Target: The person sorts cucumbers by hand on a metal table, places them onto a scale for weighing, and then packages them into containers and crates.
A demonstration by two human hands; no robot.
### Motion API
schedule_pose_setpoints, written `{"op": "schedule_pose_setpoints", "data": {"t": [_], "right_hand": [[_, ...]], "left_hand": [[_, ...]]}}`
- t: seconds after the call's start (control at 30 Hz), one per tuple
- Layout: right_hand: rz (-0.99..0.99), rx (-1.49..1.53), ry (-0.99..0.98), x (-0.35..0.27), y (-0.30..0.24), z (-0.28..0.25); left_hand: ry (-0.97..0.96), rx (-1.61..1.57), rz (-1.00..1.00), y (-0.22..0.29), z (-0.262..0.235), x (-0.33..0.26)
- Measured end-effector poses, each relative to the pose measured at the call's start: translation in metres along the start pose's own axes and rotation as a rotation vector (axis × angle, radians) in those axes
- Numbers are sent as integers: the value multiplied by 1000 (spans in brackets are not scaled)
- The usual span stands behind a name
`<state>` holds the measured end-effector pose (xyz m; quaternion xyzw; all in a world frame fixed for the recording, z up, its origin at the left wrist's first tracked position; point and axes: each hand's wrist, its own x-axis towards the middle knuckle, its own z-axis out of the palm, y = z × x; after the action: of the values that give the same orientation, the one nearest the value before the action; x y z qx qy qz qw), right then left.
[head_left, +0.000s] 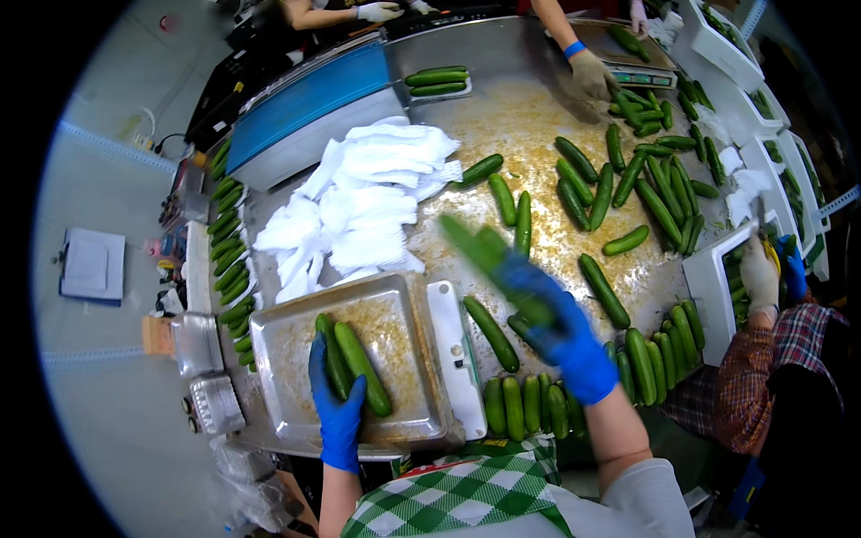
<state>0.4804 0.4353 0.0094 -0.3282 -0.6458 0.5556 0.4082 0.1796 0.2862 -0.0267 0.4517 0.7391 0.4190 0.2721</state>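
Note:
My left hand [339, 426], in a blue glove, is closed round a green cucumber [332, 357] in a shallow metal tray [278, 394]. A second cucumber [366, 369] lies in the tray, right beside the first. The tray rests on a white scale [459, 359], whose edge shows on its right. My right hand [565, 332], also gloved in blue, is smeared by motion over the table. It grips cucumbers [471, 249] that point to the far left; their exact number is blurred. Loose cucumbers [491, 334] lie on the table close by.
White cloths [359, 193] are heaped beyond the tray. Cucumbers line the table's near edge [641, 363] and left side [231, 260]. Across the metal table [529, 99], a co-worker's gloved hand [592, 73] handles cucumbers. Another co-worker's hand [760, 278] is by a white crate [708, 282] at right.

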Motion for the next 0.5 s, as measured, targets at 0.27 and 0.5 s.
{"op": "schedule_pose_setpoints", "data": {"t": [0.27, 0.5], "right_hand": [[-234, -712, -358, -23, 8, 149], [-98, -473, -61, -22, -14, 92]], "left_hand": [[-3, -19, 69, 1, -2, 2], [82, -175, -39, 8, -31, -18]]}}
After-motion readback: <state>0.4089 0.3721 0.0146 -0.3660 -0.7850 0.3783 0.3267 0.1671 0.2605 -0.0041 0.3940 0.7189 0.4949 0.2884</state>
